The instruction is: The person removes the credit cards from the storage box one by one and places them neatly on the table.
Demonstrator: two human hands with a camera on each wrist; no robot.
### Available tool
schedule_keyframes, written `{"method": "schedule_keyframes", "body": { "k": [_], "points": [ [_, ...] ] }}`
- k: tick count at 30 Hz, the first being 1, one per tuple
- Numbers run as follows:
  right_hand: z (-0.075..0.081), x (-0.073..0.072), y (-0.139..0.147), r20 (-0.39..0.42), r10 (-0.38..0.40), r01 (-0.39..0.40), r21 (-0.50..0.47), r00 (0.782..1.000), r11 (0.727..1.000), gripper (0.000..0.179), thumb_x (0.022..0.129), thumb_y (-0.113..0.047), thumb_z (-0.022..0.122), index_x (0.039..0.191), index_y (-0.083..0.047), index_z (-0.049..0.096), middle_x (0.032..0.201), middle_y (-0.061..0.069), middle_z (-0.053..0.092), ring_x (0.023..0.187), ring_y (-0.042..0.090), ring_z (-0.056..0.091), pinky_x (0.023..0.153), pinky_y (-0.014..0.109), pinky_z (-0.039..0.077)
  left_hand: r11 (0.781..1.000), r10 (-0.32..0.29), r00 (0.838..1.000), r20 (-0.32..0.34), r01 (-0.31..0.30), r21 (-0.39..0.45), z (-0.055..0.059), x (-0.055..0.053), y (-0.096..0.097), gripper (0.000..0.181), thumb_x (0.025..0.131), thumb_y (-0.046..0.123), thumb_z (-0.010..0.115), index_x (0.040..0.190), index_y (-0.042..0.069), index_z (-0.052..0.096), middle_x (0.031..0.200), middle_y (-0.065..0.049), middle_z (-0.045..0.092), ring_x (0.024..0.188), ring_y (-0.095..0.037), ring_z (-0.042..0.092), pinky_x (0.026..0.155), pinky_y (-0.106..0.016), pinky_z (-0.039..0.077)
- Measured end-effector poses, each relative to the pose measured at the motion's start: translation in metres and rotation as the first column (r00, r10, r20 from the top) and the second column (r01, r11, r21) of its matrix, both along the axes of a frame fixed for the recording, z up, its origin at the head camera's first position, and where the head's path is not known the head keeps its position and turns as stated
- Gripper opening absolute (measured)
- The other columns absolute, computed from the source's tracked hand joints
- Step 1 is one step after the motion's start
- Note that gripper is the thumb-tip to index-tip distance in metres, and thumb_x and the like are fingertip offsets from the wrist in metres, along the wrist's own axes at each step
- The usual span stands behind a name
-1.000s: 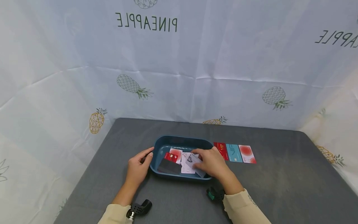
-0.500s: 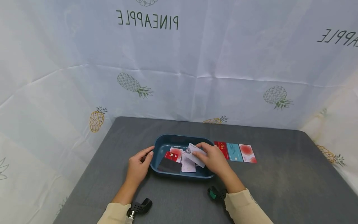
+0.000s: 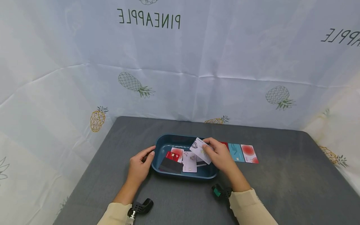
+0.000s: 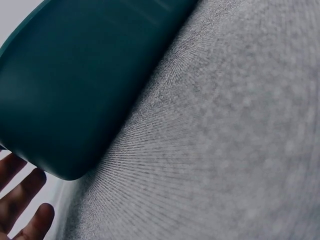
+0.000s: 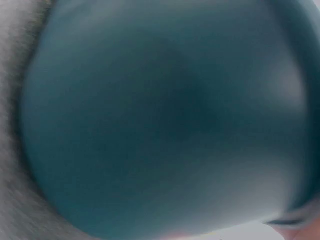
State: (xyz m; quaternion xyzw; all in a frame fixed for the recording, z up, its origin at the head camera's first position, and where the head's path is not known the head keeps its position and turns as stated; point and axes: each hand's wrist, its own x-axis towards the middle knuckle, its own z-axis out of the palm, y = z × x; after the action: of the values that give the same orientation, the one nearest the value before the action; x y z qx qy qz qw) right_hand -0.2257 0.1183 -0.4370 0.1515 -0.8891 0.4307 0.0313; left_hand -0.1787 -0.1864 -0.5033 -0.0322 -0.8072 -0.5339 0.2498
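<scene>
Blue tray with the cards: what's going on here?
A person's right hand holds a white card over the right side of the blue tray; the left hand touches the left rim. More cards lie inside, including a red chip card. Right of the tray, a red card, a blue VIP card and a white-and-red card lie in a row.

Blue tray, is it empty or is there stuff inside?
Not empty: the head view shows a red card and other cards lying inside the tray.
</scene>
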Motion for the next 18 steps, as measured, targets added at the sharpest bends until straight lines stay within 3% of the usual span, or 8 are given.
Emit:
{"method": "schedule_keyframes", "body": {
  "k": [7, 13, 18],
  "points": [
    [0.011, -0.005, 0.025, -0.043, -0.025, 0.025, -0.011, 0.999, 1.0, 0.017, 0.097, -0.017, 0.06, 0.109, -0.008, 0.068, 0.078, 0.006, 0.067, 0.064, 0.018, 0.055, 0.051, 0.027, 0.047, 1.0, -0.013, 1.0, -0.021, 0.012, -0.007, -0.001, -0.002, 0.001, 0.023, 0.095, 0.014, 0.065, 0.117, 0.011, 0.073, 0.113, -0.007, 0.073, 0.084, -0.004, 0.065, 0.074, -0.01, 0.05],
    [0.025, -0.011, 0.064, -0.031, -0.143, 0.143, 0.028, 0.989, 0.989, 0.026, 0.098, -0.028, 0.061, 0.112, -0.006, 0.067, 0.078, 0.009, 0.068, 0.063, 0.018, 0.056, 0.052, 0.028, 0.046, 1.0, 0.017, 1.0, -0.011, -0.016, 0.019, 0.003, -0.001, 0.004, 0.023, 0.093, 0.004, 0.066, 0.115, 0.005, 0.073, 0.111, -0.012, 0.073, 0.082, -0.005, 0.064, 0.072, -0.006, 0.047],
    [0.029, -0.013, 0.097, -0.029, -0.259, 0.261, 0.067, 0.965, 0.963, 0.037, 0.099, -0.036, 0.057, 0.116, -0.004, 0.064, 0.08, 0.01, 0.066, 0.062, 0.016, 0.056, 0.052, 0.027, 0.046, 1.0, 0.019, 1.0, 0.003, -0.02, 0.022, 0.002, 0.002, 0.003, 0.023, 0.093, 0.004, 0.066, 0.115, 0.005, 0.073, 0.11, -0.013, 0.073, 0.078, -0.003, 0.061, 0.069, -0.007, 0.047]
  ]
}}
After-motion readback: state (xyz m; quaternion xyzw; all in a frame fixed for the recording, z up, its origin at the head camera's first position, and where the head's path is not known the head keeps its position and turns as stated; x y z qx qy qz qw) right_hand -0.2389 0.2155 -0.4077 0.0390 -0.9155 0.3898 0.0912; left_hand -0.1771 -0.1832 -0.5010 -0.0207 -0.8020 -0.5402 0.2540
